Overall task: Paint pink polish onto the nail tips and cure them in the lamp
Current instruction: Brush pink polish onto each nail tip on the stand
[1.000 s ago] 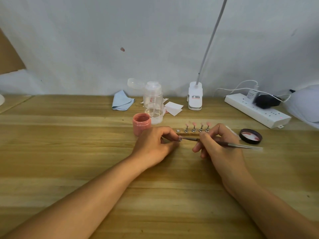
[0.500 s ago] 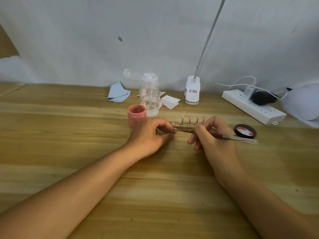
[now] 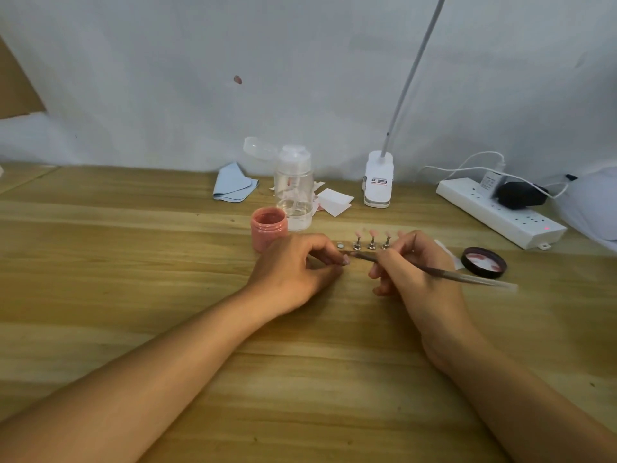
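Observation:
An open pink polish jar stands on the wooden table. Right of it a small wooden holder carries pink nail tips on metal stands; its leftmost magnet spot is bare. My left hand rests on the table with curled fingers and pinches a small nail tip at its fingertips. My right hand holds a thin brush like a pen, with the bristle end touching that tip. The jar's black lid lies to the right, pink inside. The white lamp base stands behind.
A clear pump bottle stands behind the jar, with a blue cloth and white paper squares near the wall. A white power strip with a black plug lies at the right. A white object sits at the far right edge.
Both hands stay together at the nail tip with the brush against it. The camera has shifted slightly; nothing on the table has moved.

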`<state>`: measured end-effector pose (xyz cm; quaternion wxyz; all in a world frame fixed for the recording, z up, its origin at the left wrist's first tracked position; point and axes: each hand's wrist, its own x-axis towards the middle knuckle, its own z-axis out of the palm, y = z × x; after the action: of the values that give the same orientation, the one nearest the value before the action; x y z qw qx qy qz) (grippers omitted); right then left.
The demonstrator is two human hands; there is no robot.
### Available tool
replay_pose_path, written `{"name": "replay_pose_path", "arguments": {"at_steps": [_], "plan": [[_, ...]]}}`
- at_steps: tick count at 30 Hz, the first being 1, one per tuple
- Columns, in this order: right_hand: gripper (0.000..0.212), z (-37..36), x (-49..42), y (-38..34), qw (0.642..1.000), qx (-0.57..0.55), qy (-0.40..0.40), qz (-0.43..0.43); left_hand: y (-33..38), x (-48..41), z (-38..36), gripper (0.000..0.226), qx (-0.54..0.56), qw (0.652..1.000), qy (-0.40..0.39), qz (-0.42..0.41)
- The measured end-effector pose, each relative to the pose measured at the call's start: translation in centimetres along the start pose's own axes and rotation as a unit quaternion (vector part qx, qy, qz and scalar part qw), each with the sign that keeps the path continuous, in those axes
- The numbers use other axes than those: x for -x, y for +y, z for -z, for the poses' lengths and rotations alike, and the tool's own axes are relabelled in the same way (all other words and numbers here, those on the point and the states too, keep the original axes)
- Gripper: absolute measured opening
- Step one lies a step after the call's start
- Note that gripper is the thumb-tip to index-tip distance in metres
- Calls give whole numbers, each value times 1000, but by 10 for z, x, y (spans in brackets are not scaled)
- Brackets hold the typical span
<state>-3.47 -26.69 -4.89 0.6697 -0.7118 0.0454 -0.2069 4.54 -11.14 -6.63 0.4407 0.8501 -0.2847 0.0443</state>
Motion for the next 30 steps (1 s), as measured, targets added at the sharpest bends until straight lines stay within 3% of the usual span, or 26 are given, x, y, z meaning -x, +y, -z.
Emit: {"name": "replay_pose_path", "arguments": {"at_steps": [23, 30], "plan": [[15, -7, 3, -6, 997, 51, 52, -5, -3, 0, 3, 25, 14, 1000, -2, 0], [14, -16, 22, -25, 984, 132, 10, 116, 1, 4, 4, 21, 2, 1000, 2, 23]]}}
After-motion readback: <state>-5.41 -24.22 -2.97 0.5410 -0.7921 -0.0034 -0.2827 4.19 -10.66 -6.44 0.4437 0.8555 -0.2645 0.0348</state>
